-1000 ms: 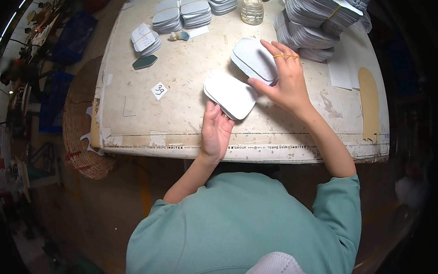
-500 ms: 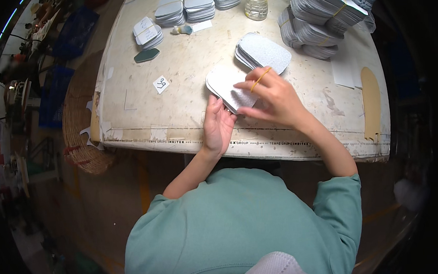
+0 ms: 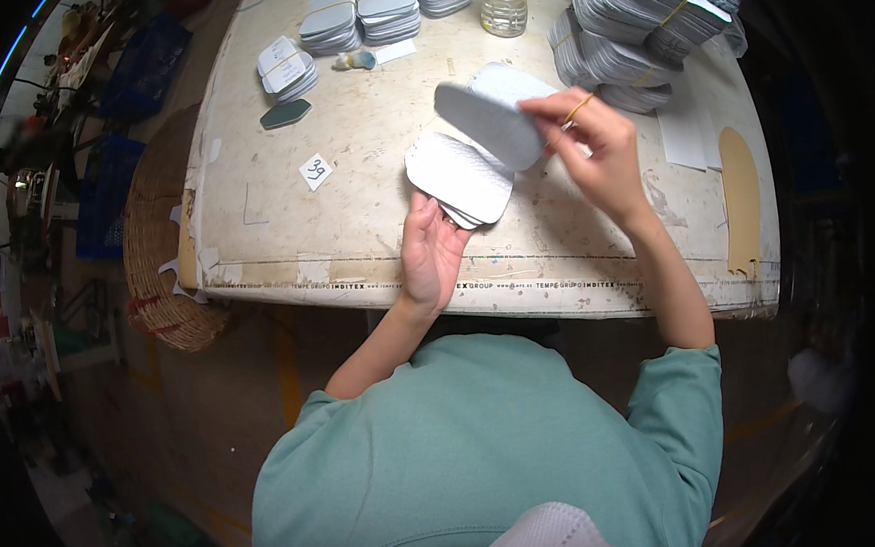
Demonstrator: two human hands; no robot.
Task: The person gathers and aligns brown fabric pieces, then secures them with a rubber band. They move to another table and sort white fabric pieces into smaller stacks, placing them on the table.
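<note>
My left hand (image 3: pixel 431 262) is closed on the near edge of a small stack of white pieces with rounded corners (image 3: pixel 457 180), tilted just above the table. Between the fingertips of my right hand (image 3: pixel 596 153) is a grey rounded piece (image 3: pixel 488 122), lifted and slanting above the stack. A yellow rubber band (image 3: pixel 579 108) loops round my right fingers. Partly hidden behind the lifted piece lies another pile of pale rounded pieces (image 3: pixel 508 81). What the pieces are made of, I cannot tell.
Banded bundles (image 3: pixel 388 8) line the far edge, with a smaller bundle (image 3: pixel 287 68) and a dark green piece (image 3: pixel 285 113) at left. A glass jar (image 3: pixel 504 9) stands beside tall stacks (image 3: pixel 633 31). A tan strip (image 3: pixel 741 200) lies right; a wicker basket (image 3: pixel 159 230) stands left.
My right hand has moved right and up, raising a grey piece off the stack. My left hand keeps its hold on the stack, almost unmoved.
</note>
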